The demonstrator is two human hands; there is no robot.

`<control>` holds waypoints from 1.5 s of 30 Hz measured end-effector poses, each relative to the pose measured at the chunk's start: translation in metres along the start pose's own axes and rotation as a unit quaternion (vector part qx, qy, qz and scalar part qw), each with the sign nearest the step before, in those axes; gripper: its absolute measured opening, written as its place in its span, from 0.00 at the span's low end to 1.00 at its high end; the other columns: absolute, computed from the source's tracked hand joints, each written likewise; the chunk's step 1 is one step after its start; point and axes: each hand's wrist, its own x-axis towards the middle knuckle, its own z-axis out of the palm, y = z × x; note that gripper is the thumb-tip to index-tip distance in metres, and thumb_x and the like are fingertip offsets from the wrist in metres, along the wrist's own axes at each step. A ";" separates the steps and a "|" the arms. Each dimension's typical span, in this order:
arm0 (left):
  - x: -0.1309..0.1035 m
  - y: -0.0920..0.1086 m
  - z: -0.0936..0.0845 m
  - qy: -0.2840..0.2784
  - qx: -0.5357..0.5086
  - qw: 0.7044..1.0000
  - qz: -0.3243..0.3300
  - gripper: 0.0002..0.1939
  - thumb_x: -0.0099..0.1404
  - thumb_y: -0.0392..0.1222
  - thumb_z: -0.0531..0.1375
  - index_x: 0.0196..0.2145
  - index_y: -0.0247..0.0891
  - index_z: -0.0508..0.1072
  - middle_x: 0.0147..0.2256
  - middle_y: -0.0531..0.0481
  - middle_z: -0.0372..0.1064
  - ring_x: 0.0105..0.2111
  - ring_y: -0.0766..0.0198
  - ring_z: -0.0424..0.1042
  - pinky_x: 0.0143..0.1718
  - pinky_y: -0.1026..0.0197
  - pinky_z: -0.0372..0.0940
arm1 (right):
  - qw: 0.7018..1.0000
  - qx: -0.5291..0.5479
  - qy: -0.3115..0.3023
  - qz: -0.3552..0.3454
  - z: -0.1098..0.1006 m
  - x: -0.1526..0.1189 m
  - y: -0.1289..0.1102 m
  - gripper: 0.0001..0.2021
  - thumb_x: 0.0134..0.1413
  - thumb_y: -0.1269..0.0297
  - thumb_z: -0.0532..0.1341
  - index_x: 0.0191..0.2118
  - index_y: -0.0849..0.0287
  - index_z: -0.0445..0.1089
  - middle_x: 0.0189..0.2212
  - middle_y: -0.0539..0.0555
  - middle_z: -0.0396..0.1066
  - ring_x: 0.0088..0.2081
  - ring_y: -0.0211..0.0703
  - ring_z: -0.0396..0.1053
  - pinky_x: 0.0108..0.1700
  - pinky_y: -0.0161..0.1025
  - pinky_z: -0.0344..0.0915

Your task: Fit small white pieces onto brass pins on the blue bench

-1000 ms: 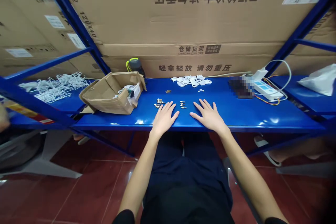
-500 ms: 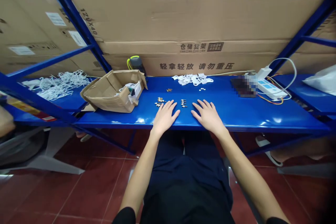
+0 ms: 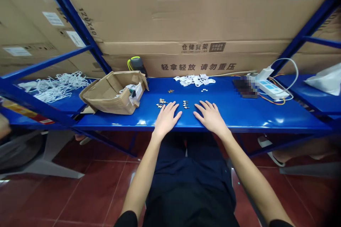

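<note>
My left hand [image 3: 166,118] lies flat, palm down, at the front of the blue shelf [image 3: 239,113], fingers spread and holding nothing. Its fingertips are close to a loose cluster of small brass-and-white pin-like parts [image 3: 161,103]. My right hand [image 3: 210,115] rests the same way, open and bare. Between the two hands sits a short column of similar small pin parts [image 3: 185,104]. Farther back are a few bare brass pieces [image 3: 171,91], some tiny white bits [image 3: 204,90] and a pile of flat white plastic pieces [image 3: 195,79].
An open cardboard box [image 3: 112,95] with mixed items stands at left, a dark bottle [image 3: 138,64] behind it. White hooked pieces [image 3: 57,87] heap farther left. At right are a blurred dark object [image 3: 243,87] and a power strip [image 3: 274,89] with cables. Blue posts frame both sides.
The camera view has shifted very slightly. Both hands stay in the same place on the shelf, and the small parts have not moved.
</note>
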 end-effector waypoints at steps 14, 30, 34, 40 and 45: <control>0.000 0.000 0.001 -0.004 -0.006 1.000 -0.003 0.29 0.82 0.56 0.49 0.71 0.42 0.67 0.75 0.47 0.57 0.76 0.53 0.53 0.79 0.44 0.46 | 1.000 -0.005 0.005 0.001 0.002 0.000 0.002 0.32 0.77 0.44 0.43 0.73 0.54 0.66 0.75 0.60 0.60 0.76 0.66 0.52 0.75 0.65 0.48; 0.014 -0.003 0.003 -0.087 0.022 0.996 0.007 0.53 0.71 0.79 0.46 0.79 0.39 0.50 0.79 0.45 0.40 0.79 0.44 0.39 0.79 0.38 0.37 | 0.995 -0.005 -0.096 -0.012 -0.003 0.012 0.006 0.45 0.71 0.30 0.38 0.81 0.53 0.46 0.81 0.57 0.37 0.81 0.62 0.34 0.77 0.70 0.35; 0.013 -0.001 0.004 -0.078 0.023 0.997 0.006 0.56 0.70 0.81 0.45 0.79 0.39 0.50 0.79 0.45 0.39 0.79 0.45 0.38 0.80 0.38 0.35 | 0.996 -0.009 -0.088 -0.013 -0.002 0.010 0.007 0.44 0.72 0.30 0.38 0.81 0.52 0.45 0.81 0.56 0.37 0.81 0.62 0.35 0.77 0.70 0.35; 0.009 0.001 0.003 -0.067 0.028 0.997 0.008 0.53 0.71 0.80 0.45 0.79 0.39 0.51 0.78 0.45 0.42 0.79 0.46 0.40 0.80 0.39 0.37 | 0.997 0.002 -0.072 -0.015 -0.001 0.007 0.007 0.43 0.72 0.31 0.39 0.80 0.52 0.49 0.80 0.58 0.41 0.80 0.62 0.37 0.77 0.70 0.38; 0.009 0.000 0.004 -0.062 0.026 0.998 0.009 0.54 0.71 0.80 0.43 0.79 0.38 0.52 0.78 0.46 0.41 0.79 0.47 0.40 0.80 0.39 0.37 | 0.998 0.009 -0.052 -0.018 -0.001 0.004 0.006 0.41 0.73 0.32 0.41 0.79 0.53 0.54 0.79 0.59 0.46 0.80 0.62 0.42 0.77 0.69 0.40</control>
